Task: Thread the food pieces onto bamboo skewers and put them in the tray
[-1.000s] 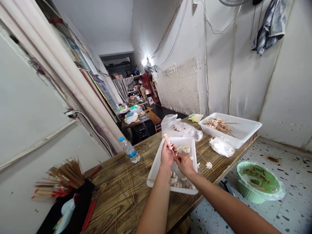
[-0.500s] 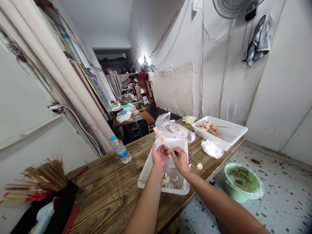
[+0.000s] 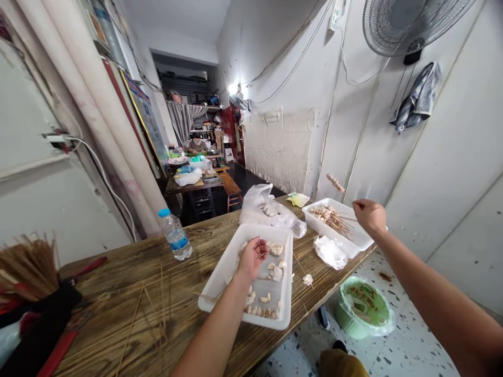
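Observation:
My right hand (image 3: 370, 214) is closed on a skewer of garlic cloves (image 3: 335, 183), raised above the right-hand white tray (image 3: 367, 244). Its cloves point up and to the left, and the thin stick is hard to see near my fingers. In that tray lies a pile of loaded skewers (image 3: 330, 217). Over the nearer white tray (image 3: 286, 309), my left hand (image 3: 253, 258) hovers palm up, fingers loosely curled and apart, with nothing visible in it. Loose garlic cloves (image 3: 265, 299) and a garlic bulb (image 3: 275, 248) lie in this tray.
A water bottle (image 3: 175, 235) stands left of the near tray. Bare sticks (image 3: 133, 324) lie on the wooden table (image 3: 102, 314). Behind the tray is a plastic bag (image 3: 255, 207). A green bin (image 3: 359, 314) stands on the floor, and a person (image 3: 197, 145) sits far back.
My right hand has moved from beside my left hand to above the right-hand tray, carrying the garlic skewer. My left hand stays over the near tray. The view has shifted somewhat.

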### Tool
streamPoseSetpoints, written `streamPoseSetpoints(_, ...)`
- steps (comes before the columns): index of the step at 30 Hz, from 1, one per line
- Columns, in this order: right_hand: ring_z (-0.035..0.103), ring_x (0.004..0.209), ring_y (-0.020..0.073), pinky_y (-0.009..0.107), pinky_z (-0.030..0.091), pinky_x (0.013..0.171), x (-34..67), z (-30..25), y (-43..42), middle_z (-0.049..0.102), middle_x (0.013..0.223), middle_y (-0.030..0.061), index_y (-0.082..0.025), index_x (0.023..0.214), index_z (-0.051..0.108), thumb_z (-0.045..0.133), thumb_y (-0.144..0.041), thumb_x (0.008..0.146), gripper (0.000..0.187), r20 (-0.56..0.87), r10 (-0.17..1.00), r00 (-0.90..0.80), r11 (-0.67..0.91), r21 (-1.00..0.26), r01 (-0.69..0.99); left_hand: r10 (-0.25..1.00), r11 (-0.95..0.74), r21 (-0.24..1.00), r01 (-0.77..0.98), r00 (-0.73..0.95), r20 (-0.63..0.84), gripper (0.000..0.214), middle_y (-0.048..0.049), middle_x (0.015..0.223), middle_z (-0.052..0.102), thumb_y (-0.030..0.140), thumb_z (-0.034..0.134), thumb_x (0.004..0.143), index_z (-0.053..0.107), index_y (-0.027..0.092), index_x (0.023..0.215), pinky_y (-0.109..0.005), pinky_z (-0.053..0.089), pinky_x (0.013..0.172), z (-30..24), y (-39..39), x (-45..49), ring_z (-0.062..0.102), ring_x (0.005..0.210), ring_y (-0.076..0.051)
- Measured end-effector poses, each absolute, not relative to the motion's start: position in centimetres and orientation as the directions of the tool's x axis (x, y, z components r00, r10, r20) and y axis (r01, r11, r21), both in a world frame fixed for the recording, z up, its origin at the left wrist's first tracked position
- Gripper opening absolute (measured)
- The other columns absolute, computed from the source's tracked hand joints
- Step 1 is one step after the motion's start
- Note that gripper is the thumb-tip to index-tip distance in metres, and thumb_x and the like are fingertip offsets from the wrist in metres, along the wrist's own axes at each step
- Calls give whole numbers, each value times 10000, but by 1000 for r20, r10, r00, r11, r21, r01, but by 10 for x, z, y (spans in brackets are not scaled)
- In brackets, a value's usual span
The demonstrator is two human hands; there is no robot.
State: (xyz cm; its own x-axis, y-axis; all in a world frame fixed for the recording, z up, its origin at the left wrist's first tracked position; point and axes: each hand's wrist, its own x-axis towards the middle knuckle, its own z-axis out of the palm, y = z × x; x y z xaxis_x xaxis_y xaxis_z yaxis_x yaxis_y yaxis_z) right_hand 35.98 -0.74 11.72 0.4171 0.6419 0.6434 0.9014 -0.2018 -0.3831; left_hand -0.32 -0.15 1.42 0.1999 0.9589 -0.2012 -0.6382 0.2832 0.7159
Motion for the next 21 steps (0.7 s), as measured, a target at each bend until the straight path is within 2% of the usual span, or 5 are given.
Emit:
streamPoseSetpoints(7,574,476,150,247,424,487,430,120,20,655,599,74,-124,785,713,597,-144,762,120,194,725,661,-516,-481,708,965,259,787,-560,193,-180,192,-30,591,613,298,688,695,628,116,686,-210,381,528,16,-5,0,547,538,-110)
streamPoseSetpoints(12,553,442,119,246,458,502,446,97,44,642,590,58,-127,751,678,602,-121,772,79,105,762,638,-524,-478,705,959,259,832,-490,236,-160,237,-35,589,609,339,719,670,631,121,697,-212,393,542,12,-5,0,536,560,-116)
streamPoseSetpoints(15,624,594,186,321,495,608,459,93,46,671,687,101,-134,767,703,587,-95,749,123,155,778,609,-530,-359,768,957,266,849,-456,227,-179,245,-31,600,608,344,728,656,635,123,708,-211,393,545,12,-6,0,533,568,-114)
streamPoseSetpoints(18,626,917,278,451,443,863,483,96,35,678,857,162,-128,722,705,553,-23,722,184,267,801,535,-503,-184,845,954,275,868,-414,230,-192,246,-28,607,605,344,733,650,639,126,714,-212,394,556,14,-8,0,528,574,-111)
streamPoseSetpoints(21,535,1063,309,537,313,993,507,103,25,654,838,155,-144,570,644,520,-15,748,252,402,880,254,-327,125,937,947,272,893,-358,264,-182,265,-23,620,598,362,752,643,638,131,706,-215,382,554,18,-13,1,517,576,-110)
